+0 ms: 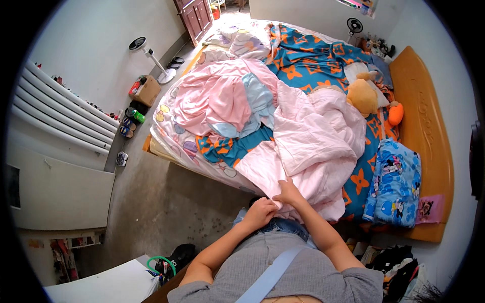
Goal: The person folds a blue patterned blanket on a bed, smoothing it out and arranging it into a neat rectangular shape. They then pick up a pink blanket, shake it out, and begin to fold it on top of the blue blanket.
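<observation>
A pale pink quilt (321, 136) lies rumpled over the near side of the bed, its edge hanging toward me. My left hand (260, 213) is closed on the quilt's near corner, close to my waist. Just right of it, my right hand (288, 192) pinches the same edge, fingers bent over the cloth. Beyond the left part of the quilt, a darker pink sheet (217, 96) and a light blue cloth (258, 103) are heaped on the mattress. Under them shows a teal and orange patterned blanket (298, 63).
A wooden headboard (424, 136) closes the bed's right end, beside a folded blue blanket (395, 182) and a plush toy (362, 96). Left of the bed stand a floor fan (151, 58), a cardboard box (146, 91) and shoes (126, 129). A white table (111, 283) is at lower left.
</observation>
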Available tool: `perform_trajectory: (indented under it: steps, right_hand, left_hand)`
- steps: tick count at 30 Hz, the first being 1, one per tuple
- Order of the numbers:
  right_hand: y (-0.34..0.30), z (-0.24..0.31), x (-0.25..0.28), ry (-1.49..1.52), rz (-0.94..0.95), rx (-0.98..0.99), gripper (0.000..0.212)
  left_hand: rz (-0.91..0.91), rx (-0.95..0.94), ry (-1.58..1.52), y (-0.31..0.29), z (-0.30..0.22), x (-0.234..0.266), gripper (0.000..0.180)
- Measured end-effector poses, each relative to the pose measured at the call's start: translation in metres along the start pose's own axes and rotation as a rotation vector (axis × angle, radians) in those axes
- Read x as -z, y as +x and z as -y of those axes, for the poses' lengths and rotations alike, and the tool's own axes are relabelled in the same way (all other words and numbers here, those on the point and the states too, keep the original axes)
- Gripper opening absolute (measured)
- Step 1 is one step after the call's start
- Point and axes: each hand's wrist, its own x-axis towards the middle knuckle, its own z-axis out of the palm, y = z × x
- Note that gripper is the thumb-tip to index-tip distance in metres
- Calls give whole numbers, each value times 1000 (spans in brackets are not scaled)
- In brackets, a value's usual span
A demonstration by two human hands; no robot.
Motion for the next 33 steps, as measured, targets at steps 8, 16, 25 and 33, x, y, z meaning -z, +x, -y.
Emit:
perform_trajectory:
  steps: [8,16,25,33]
  right_hand:
    - [10,-39,-16,244,-157,99,52]
    - [-15,11,23,493,-39,233,48]
    - [-28,23,6,404,180,356,38]
    - [-24,23,22,437,284,334,35]
  left_hand:
    - [-61,184,-103,12,17,-11,17]
    - [-188,835,-431,5,127,-34,78]
    - [93,1225,-793,28,113,-37,80]
    - [212,974,-616,30,111,-33,19]
